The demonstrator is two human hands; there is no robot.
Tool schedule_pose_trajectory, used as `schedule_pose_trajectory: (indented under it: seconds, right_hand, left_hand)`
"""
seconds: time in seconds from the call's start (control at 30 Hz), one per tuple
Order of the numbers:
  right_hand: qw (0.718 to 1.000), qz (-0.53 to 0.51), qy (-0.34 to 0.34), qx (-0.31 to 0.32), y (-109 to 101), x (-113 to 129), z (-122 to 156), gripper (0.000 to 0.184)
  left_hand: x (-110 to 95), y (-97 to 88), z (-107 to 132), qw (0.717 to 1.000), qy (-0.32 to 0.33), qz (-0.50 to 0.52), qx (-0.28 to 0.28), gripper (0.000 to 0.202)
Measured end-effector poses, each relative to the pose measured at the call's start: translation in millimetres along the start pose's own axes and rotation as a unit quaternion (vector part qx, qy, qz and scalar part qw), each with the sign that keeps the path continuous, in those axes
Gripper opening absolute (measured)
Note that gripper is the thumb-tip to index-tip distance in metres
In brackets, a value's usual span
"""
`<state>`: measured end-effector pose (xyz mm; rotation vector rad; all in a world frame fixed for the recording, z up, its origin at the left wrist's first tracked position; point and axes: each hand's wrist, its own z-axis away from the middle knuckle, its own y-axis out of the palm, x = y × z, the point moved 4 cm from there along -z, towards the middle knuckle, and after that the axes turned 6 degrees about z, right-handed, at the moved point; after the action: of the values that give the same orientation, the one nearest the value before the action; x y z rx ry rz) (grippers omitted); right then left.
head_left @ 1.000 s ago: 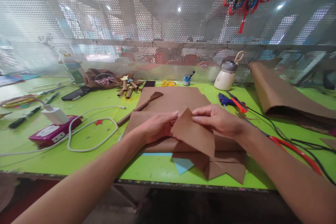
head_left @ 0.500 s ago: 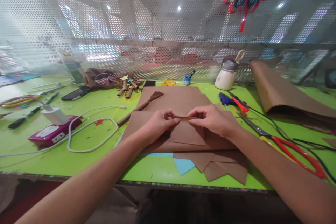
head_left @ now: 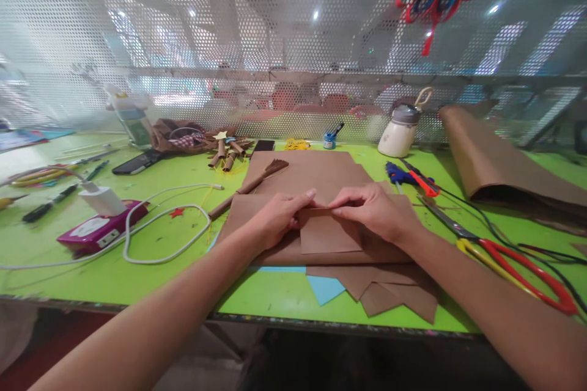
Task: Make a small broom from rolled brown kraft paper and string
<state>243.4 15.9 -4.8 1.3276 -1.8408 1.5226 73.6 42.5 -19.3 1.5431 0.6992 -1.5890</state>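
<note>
A small piece of brown paper (head_left: 331,233) stands between my hands, its upper edge folded over. My left hand (head_left: 285,215) is closed on its left top corner, the thumb lifted along the edge. At the right top corner, my right hand (head_left: 372,211) pinches the same edge between thumb and fingers. Beneath lie larger brown paper sheets (head_left: 302,174), with cut brown pieces and a light blue paper corner (head_left: 324,288) sticking out at the front. A rolled brown paper stick with a fringed end (head_left: 257,184) rests on the sheets to the left.
Scissors with red and yellow handles (head_left: 523,266) and a blue glue gun (head_left: 400,173) lie at right. A magenta power block (head_left: 103,227) with a white cable is at left. A white bottle (head_left: 398,131) stands near the mesh screen (head_left: 257,30), beside a large brown paper roll (head_left: 495,153).
My left thumb has risen from the front of the small paper to its top edge. My right hand keeps its pinch. The view has shifted slightly.
</note>
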Motion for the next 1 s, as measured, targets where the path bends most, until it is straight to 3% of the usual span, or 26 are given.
schedule_pose_trajectory:
  seconds: [0.1, 0.2, 0.33, 0.47, 0.6, 0.67, 1.0]
  right_hand:
    - [0.998, 0.021, -0.059, -0.006, 2, 10, 1, 0.011]
    - [0.997, 0.028, -0.075, -0.014, 4, 15, 2, 0.011]
    - [0.995, 0.039, -0.085, -0.02, 6, 15, 2, 0.011]
    - [0.997, 0.057, -0.047, -0.001, 3, 6, 0, 0.014]
    - [0.995, 0.032, 0.029, 0.095, 4, 1, 1, 0.032]
    - [0.991, 0.014, 0.04, 0.123, 5, 3, 2, 0.032]
    - [0.995, 0.062, 0.041, 0.063, 4, -4, -1, 0.031]
  left_hand:
    - [4, 2.4, 2, 0.999, -0.017, -0.029, 0.038, 0.036]
    - [5, 4.9, 5, 0.995, -0.007, -0.053, 0.087, 0.037]
    - [2, 5.6, 6, 0.989, 0.022, -0.099, 0.111, 0.038]
    - [2, 3.7, 4, 0.985, 0.002, -0.147, 0.089, 0.036]
    - [2, 1.5, 3, 0.981, 0.009, -0.181, 0.064, 0.04]
    - [2, 1.0, 3, 0.979, 0.013, -0.196, 0.059, 0.039]
    - [-3, 1.0, 4, 0.97, 0.025, -0.24, 0.04, 0.036]
